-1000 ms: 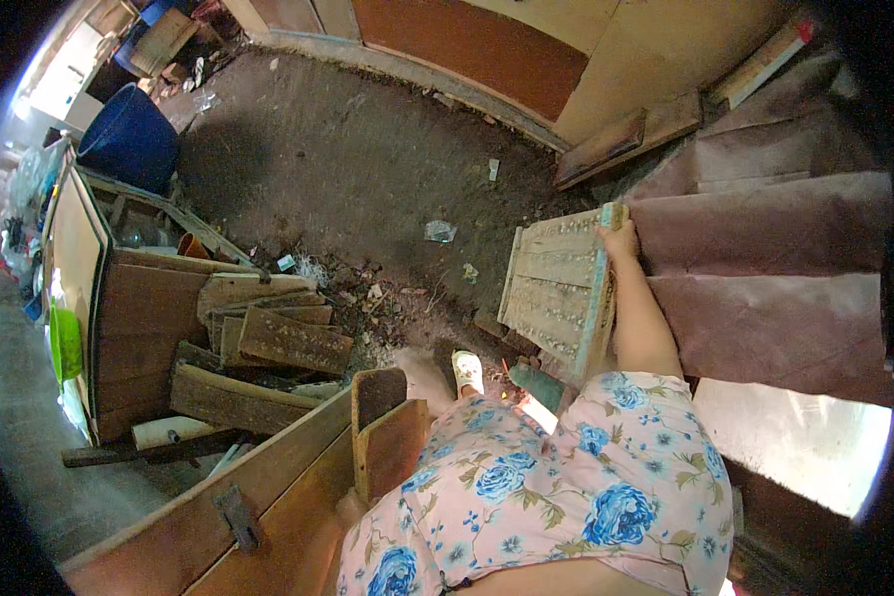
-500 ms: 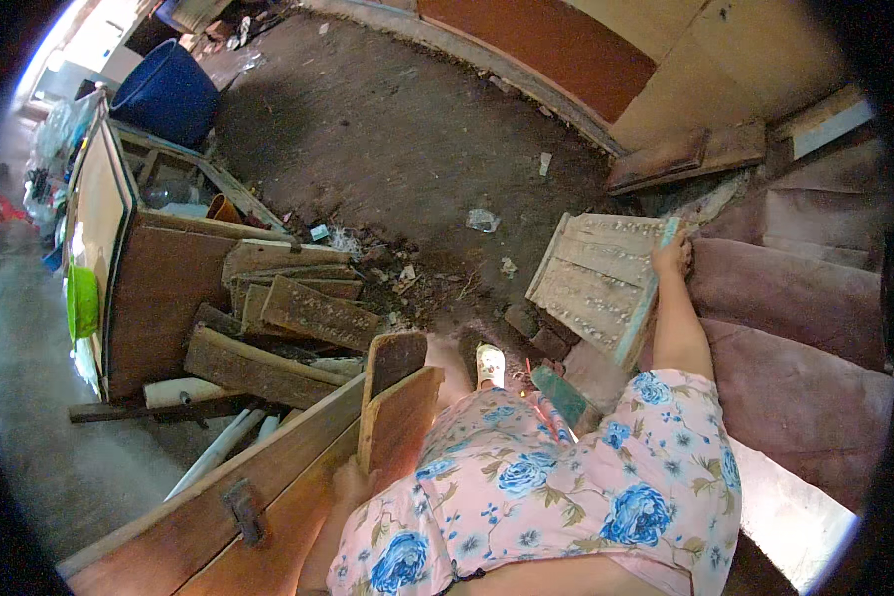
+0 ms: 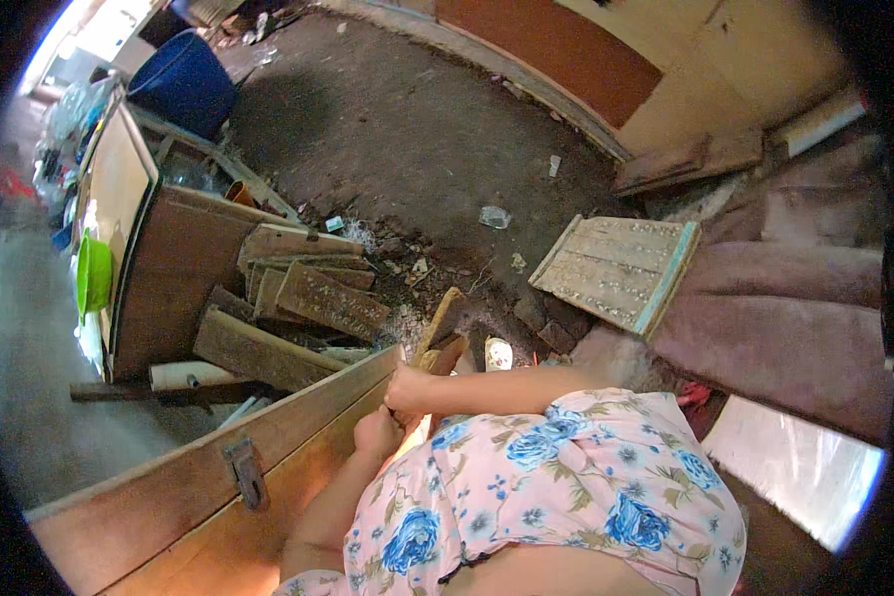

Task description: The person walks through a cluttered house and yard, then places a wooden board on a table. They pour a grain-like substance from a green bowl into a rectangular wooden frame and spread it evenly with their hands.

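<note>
The wooden panel [image 3: 194, 497] is at eight o'clock, its inner end apparently clamped by left hand [image 3: 377, 433] and right hand [image 3: 408, 388] together, a gripping step whose next move likely needs steadiness, with a slatted board [image 3: 611, 275] at three o'clock.

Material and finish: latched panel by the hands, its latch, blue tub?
Panel: wood, possibly varnished; warm brown, slight sheen, plank seam.
Latch: likely metal, dull and dark.
Tub: probably plastic; evenly blue, smooth-looking wall.

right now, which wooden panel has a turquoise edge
The pale slatted panel at right; the long panel by the left hand and right hand is brown, without turquoise.
</note>
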Demonstrator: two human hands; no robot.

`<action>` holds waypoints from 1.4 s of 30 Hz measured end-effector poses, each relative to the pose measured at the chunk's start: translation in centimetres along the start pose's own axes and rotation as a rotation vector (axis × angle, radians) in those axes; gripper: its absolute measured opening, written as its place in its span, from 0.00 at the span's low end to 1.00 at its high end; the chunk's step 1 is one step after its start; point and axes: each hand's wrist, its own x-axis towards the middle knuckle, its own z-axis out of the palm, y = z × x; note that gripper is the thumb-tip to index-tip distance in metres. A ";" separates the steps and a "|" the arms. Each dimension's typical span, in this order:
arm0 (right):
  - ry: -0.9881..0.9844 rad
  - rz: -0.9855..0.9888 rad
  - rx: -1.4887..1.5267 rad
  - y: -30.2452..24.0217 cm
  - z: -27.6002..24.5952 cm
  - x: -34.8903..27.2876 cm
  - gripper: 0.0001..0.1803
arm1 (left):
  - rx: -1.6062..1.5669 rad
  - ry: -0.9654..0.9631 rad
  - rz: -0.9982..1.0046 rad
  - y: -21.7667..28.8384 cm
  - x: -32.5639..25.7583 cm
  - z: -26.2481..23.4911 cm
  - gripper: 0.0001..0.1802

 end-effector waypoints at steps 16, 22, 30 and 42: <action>0.129 0.620 0.096 7.1 -5.6 -7.2 0.07 | -0.737 0.456 0.175 -10.1 2.1 -10.7 0.25; 0.525 1.102 0.202 15.6 -6.2 -15.6 0.13 | -0.651 0.410 0.086 -10.9 2.5 -10.0 0.26; 0.865 1.830 0.453 24.1 -5.3 -28.3 0.23 | -0.352 0.415 0.068 -13.5 2.5 -5.4 0.23; 1.178 2.359 0.827 35.0 11.0 -39.6 0.23 | -0.080 0.248 -0.003 -21.4 3.1 0.5 0.31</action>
